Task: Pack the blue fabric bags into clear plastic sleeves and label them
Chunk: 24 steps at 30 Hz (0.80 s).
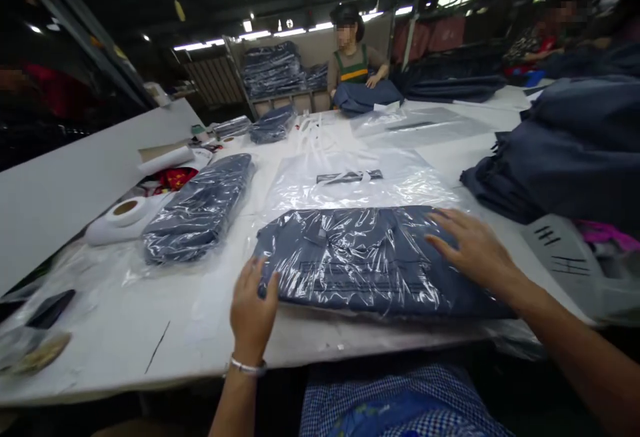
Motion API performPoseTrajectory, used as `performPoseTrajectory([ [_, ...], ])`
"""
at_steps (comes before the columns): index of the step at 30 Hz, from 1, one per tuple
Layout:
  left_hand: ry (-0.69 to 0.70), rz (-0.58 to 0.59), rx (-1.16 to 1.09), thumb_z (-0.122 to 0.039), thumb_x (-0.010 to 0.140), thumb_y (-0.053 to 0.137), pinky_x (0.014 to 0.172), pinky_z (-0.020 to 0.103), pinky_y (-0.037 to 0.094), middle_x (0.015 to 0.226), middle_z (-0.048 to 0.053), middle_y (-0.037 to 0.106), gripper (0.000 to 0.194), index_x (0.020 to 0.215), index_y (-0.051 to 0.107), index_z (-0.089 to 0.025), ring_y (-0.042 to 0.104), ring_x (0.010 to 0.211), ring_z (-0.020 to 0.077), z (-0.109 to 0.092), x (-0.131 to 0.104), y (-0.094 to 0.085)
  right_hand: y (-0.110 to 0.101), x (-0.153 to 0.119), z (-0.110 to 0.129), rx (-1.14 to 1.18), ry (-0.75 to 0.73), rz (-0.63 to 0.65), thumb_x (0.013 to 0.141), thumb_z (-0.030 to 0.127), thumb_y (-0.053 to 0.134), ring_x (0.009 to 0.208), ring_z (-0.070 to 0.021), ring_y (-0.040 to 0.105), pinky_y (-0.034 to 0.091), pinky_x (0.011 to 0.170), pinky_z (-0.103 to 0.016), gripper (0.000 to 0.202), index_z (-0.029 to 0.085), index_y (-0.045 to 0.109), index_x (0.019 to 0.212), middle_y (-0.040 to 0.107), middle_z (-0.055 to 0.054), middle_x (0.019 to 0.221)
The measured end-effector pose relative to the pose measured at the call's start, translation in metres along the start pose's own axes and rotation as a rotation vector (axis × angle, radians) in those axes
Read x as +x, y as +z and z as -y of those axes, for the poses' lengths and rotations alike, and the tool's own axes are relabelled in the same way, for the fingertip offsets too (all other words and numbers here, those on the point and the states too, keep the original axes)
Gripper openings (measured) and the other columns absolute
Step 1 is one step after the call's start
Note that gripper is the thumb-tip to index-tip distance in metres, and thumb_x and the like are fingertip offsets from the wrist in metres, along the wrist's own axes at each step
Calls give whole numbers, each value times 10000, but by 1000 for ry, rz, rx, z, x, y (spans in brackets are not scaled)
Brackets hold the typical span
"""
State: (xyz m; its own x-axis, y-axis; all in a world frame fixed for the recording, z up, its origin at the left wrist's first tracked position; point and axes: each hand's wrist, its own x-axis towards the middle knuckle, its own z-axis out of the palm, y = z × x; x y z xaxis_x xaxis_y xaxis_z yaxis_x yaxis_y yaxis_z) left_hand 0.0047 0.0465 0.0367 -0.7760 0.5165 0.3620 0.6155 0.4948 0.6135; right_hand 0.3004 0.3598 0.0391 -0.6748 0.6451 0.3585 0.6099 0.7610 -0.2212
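Observation:
A folded dark-blue garment in a clear plastic bag (350,264) lies lengthwise near the front edge of the white table. My left hand (253,310) is at its left end, thumb and fingers apart at the corner; whether it presses on the plastic I cannot tell. Across the right end reaches my right hand (465,250), its fingers spread over the garment and slightly blurred. Behind the package lie flat clear plastic bags (300,180) with a dark printed strip. Neither hand is closed around anything.
Another bagged garment (200,210) lies to the left, beside a tape roll (126,212). A pile of dark-blue garments (575,150) rises at the right. Across the table, a person (353,57) handles a dark-blue garment (367,95). Bagged stacks (273,67) stand behind.

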Motion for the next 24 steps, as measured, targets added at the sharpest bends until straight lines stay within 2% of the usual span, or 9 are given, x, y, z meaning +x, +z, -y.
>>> performPoseTrajectory([
  [2,-126,-35,114,-503,901,468,1200,439,205,1570,108,329,631,1432,425,-163,251,1464,265,39,20,0,-3,-58,-17,13,268,-45,876,673,391,1396,-346,342,252,1167,-513,734,198,443,1434,425,-161,1480],
  [4,-253,74,80,-536,914,418,1196,429,214,1568,110,334,674,1470,353,-160,266,1459,257,60,26,6,2,-97,-27,157,538,0,874,690,363,1415,-322,318,249,1178,-468,772,214,366,1482,382,-156,1512],
  [6,-312,161,31,-568,915,395,1185,416,242,1548,103,376,693,1481,329,-174,328,1431,255,64,21,14,7,-112,-31,281,686,34,877,687,370,1422,-284,312,235,1186,-399,753,253,344,1493,361,-110,1534],
  [9,-349,153,48,-612,891,414,1165,454,283,1522,111,412,719,1476,344,-201,391,1389,293,55,1,19,7,-100,-36,315,705,36,873,651,449,1410,-262,338,219,1189,-355,686,283,416,1452,388,-64,1521],
  [13,-372,220,86,-634,862,453,1079,483,417,1481,118,451,696,1435,418,-240,504,1287,318,47,-27,-2,-10,-75,-40,105,613,-17,907,574,458,1405,-319,336,253,1169,-454,617,206,490,1402,371,-155,1516],
  [17,-128,15,295,-562,906,432,1107,542,373,1561,128,325,584,1371,506,-216,382,1386,351,16,-19,-13,-24,-48,-7,2,191,-148,954,512,430,1421,-285,310,262,1168,-470,565,206,450,1428,362,-131,1528],
  [19,150,35,263,-487,937,427,1154,488,331,1554,98,357,538,1405,464,-223,337,1425,287,-10,-1,1,-19,-25,14,54,-55,-74,963,512,431,1433,-251,291,264,1172,-455,561,243,406,1455,389,-83,1523],
  [21,425,194,242,-443,954,420,1179,468,293,1556,76,365,523,1433,425,-232,283,1454,249,-29,20,25,-4,-2,25,36,-209,50,956,538,440,1449,-254,253,238,1176,-482,581,282,372,1473,362,-52,1544],
  [24,646,408,374,-432,962,415,1184,560,216,1570,67,334,517,1451,396,-265,229,1472,275,-32,44,59,25,20,17,-65,-238,178,950,565,431,1448,-295,243,183,1168,-550,580,297,396,1463,342,-56,1554],
])
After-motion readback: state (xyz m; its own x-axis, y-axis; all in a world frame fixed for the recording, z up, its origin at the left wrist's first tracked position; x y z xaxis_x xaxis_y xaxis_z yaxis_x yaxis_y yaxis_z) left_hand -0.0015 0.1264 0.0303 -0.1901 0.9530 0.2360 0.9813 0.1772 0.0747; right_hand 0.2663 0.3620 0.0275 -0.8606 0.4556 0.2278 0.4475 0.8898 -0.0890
